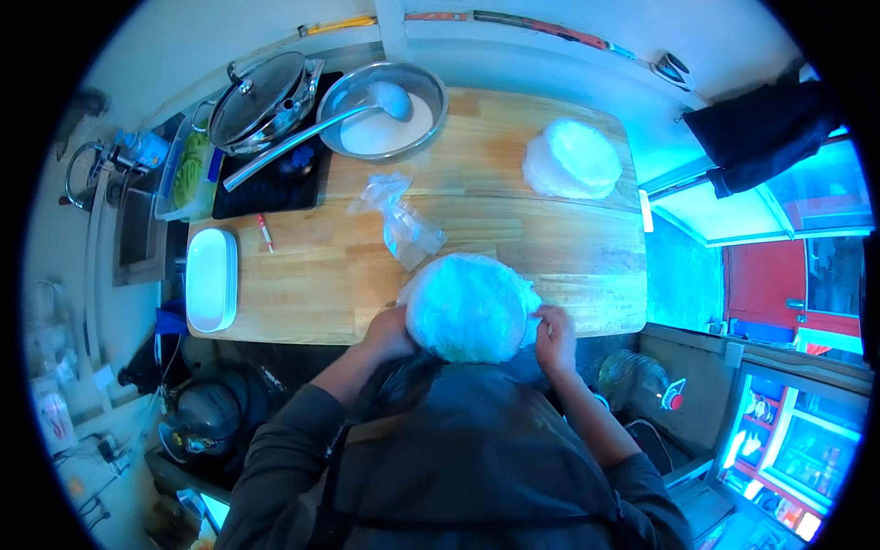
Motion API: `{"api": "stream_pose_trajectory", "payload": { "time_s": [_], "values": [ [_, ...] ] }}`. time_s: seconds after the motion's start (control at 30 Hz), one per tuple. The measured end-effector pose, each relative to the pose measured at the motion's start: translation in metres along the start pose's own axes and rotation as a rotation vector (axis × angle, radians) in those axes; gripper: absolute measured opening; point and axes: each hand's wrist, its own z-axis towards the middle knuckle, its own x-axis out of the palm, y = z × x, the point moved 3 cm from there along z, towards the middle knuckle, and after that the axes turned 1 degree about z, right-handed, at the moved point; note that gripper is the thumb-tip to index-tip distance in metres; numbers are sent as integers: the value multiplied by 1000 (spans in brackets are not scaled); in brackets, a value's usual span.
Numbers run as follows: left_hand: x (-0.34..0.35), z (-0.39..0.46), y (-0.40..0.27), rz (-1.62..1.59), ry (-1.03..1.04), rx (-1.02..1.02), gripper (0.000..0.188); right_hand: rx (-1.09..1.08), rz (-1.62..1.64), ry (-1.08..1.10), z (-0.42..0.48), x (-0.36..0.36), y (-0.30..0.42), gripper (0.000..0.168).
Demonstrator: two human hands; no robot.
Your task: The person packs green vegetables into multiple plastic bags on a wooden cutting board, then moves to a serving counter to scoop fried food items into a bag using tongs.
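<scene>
A round bundle in whitish plastic (467, 309) sits at the table's front edge, close against my dark apron (474, 440). My left hand (390, 333) grips its left side, the fingertips hidden by the bundle. At the right side, my right hand (555, 340) pinches a loose fold of the plastic between thumb and fingers. What the wrapping covers cannot be made out. Just beyond the bundle lies a crumpled clear plastic bag (405, 223). Another plastic-wrapped round bundle (574, 159) rests at the table's far right.
A steel bowl (333, 127) of white contents, with a ladle (302, 144) across it, stands at the back. Left of it, a lidded pot (261, 113) sits on a black cooktop (268, 185). White trays (210, 278) are stacked at left, near a red-and-white marker (265, 234).
</scene>
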Motion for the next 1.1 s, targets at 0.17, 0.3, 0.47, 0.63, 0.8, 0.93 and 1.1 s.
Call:
{"api": "stream_pose_trajectory", "payload": {
  "time_s": [0.17, 0.3, 0.47, 0.63, 0.8, 0.93, 1.1],
  "values": [
    [-14, -1, 11, -310, 94, 226, 64, -457, -236, 9, 31, -13, 142, 47],
    [-6, 4, 13, 0, -12, 73, 46, -506, -410, 255, 34, 26, 137, 48],
    [1, -1, 9, 166, -123, 26, 28, -462, -429, 311, 35, 47, 116, 48],
    [9, 5, 15, 263, -12, -45, 27, -399, -411, 382, 40, 69, 101, 51],
    [8, 6, 14, 246, 2, -39, 24, -355, -436, 445, 42, 79, 92, 51],
    [3, 5, 11, 241, -9, -31, 25, -374, -301, 425, 48, 71, 88, 44],
    [5, 4, 9, 226, -22, -48, 27, -282, 153, 286, 43, 49, 90, 36]
  ]
}}
